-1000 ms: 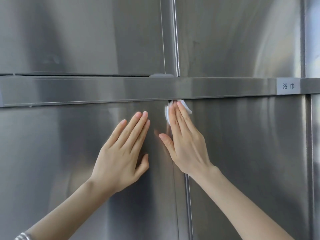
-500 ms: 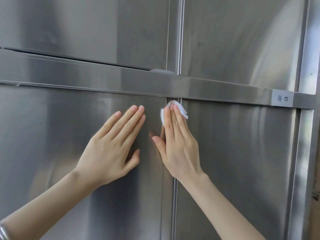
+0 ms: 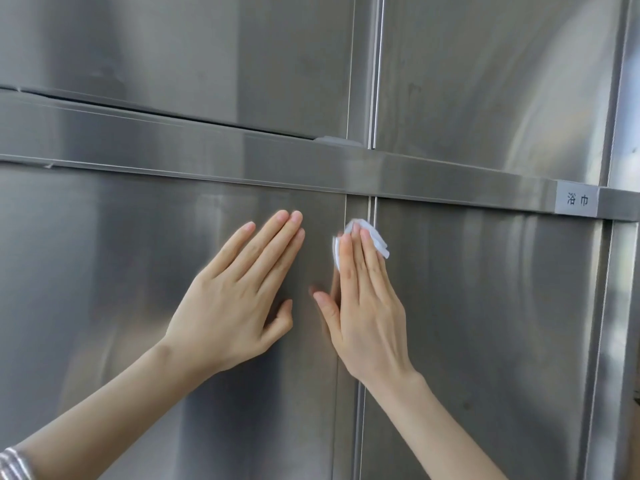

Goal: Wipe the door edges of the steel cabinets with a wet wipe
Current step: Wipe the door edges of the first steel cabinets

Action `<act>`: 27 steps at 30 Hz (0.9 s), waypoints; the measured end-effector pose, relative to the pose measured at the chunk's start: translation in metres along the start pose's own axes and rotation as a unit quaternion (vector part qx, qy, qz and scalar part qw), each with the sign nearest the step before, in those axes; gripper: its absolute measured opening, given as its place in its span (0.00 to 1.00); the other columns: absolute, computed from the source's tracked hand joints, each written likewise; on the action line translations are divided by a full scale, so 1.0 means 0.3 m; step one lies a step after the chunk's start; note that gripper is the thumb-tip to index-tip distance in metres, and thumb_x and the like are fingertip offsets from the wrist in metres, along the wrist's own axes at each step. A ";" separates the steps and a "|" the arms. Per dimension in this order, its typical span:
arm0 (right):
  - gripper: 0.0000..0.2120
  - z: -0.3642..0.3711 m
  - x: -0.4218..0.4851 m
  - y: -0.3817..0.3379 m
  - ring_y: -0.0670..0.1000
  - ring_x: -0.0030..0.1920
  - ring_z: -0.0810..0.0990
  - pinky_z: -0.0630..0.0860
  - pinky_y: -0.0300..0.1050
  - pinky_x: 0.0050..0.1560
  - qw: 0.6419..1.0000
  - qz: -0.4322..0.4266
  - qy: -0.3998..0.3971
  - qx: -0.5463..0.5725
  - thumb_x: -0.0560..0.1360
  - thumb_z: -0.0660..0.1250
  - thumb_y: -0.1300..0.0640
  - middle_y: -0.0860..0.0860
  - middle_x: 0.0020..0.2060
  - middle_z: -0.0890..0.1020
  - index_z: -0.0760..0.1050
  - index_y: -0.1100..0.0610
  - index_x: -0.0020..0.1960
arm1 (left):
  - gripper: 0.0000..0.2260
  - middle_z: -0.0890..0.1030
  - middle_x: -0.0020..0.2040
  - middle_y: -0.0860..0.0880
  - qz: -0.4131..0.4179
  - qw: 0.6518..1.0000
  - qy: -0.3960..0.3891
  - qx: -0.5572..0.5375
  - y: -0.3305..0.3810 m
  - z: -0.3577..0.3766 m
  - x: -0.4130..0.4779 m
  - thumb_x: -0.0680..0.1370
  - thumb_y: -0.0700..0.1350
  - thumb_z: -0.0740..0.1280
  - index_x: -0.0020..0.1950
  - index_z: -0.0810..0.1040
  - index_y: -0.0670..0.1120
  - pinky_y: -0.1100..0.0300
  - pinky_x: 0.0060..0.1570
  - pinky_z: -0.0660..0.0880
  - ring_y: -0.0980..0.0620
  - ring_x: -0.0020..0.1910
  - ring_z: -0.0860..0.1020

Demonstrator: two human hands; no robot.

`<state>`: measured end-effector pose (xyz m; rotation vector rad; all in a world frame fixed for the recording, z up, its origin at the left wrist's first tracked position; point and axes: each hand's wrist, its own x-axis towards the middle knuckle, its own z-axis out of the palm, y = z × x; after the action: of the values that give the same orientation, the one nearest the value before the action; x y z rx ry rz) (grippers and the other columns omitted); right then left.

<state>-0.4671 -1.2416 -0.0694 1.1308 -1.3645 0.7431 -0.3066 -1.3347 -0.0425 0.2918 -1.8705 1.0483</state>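
**Two bare arms and one striped band**

Only two arms and two hands of the person are in view. The left hand [image 3: 235, 306] and the right hand [image 3: 367, 313] are slim, with long, narrow fingers and faint tendon ridges along their backs. The nails [image 3: 296, 216] are short and rounded, with a plain natural sheen. The left forearm [image 3: 121, 410] and the right forearm [image 3: 433, 427] are uncovered along all their visible length. On the left forearm, at the lower left corner, is a band [image 3: 15, 462] striped in silver-grey and white. The frame edge cuts it off, so whether it is a bracelet or a sleeve cuff cannot be told.
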 end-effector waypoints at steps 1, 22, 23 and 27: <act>0.30 0.001 0.009 0.001 0.58 0.73 0.59 0.67 0.53 0.69 1.000 0.000 0.009 -0.001 0.80 0.54 0.47 0.62 0.72 0.62 0.58 0.68 0.72 | 0.30 0.58 0.78 0.41 0.001 1.000 0.002 -0.001 0.000 0.001 0.001 0.77 0.50 0.55 0.77 0.59 0.37 0.48 0.77 0.53 0.46 0.78 0.56; 0.29 -0.017 -0.183 -0.026 0.57 0.73 0.60 0.70 0.50 0.66 0.998 -0.020 -0.065 -0.009 0.82 0.50 0.46 0.60 0.72 0.62 0.58 0.67 0.73 | 0.32 0.55 0.79 0.41 0.007 1.000 0.000 0.010 -0.007 0.005 -0.003 0.78 0.52 0.56 0.78 0.56 0.37 0.49 0.77 0.50 0.46 0.79 0.53; 0.28 -0.023 -0.209 -0.024 0.58 0.73 0.61 0.72 0.50 0.64 0.997 -0.029 -0.070 -0.012 0.81 0.51 0.47 0.61 0.72 0.63 0.59 0.68 0.72 | 0.32 0.55 0.79 0.41 0.007 1.000 -0.005 0.014 -0.008 0.003 -0.003 0.78 0.52 0.56 0.78 0.56 0.37 0.49 0.77 0.50 0.46 0.79 0.52; 0.28 -0.032 -0.062 0.007 0.56 0.73 0.61 0.70 0.49 0.66 0.999 -0.011 -0.036 0.010 0.82 0.49 0.47 0.60 0.71 0.65 0.60 0.67 0.72 | 0.32 0.54 0.79 0.41 0.012 1.000 -0.019 0.011 -0.007 -0.002 -0.002 0.78 0.53 0.55 0.78 0.55 0.37 0.49 0.77 0.50 0.45 0.79 0.52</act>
<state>-0.4678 -1.2284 -0.0855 1.1953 -1.4055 0.7079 -0.3048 -1.3358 -0.0417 0.3041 -1.9015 1.0878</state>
